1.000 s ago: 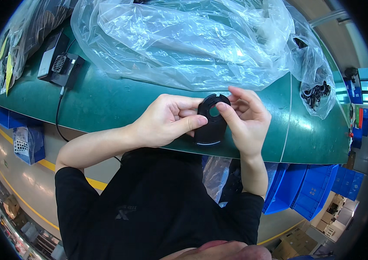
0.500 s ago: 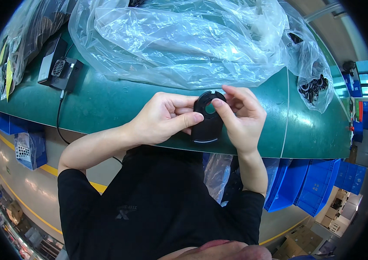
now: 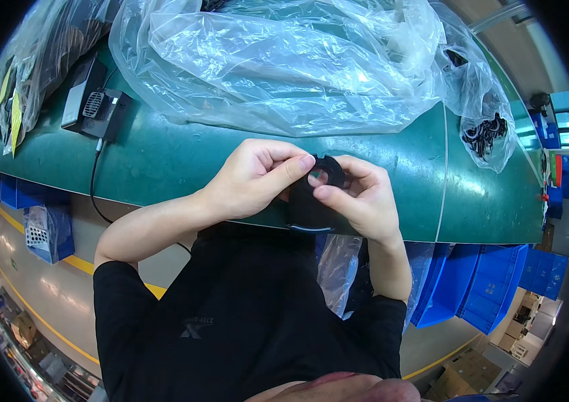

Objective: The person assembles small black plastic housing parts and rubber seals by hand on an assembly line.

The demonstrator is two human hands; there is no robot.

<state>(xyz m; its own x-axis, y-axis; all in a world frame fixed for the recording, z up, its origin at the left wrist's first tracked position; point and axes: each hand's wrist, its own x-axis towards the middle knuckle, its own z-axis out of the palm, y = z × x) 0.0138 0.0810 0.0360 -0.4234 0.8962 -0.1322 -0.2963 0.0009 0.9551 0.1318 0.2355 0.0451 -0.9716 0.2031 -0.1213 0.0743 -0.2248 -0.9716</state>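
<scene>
Between my two hands is a black plastic part [image 3: 310,209] with a round hole near its rounded far end and a pale strip along its near edge. My left hand [image 3: 251,177] pinches its far left rim, thumb on top by the hole. On the other side, my right hand [image 3: 363,199] grips the right edge, its thumb beside the hole and its fingers curled behind. The fingers underneath are partly hidden. The part is held over the near edge of the green table [image 3: 164,161].
A large clear plastic bag [image 3: 284,74] covers the table's far side. At the left stands a black boxy device [image 3: 105,114] with a cable. A clear bag of black pieces [image 3: 485,134] lies at the right. Blue bins [image 3: 492,288] sit below the table's right edge.
The black part has come slightly nearer to me and tilted. My left thumb has moved up to its far rim, and my right hand has shifted lower along the right edge.
</scene>
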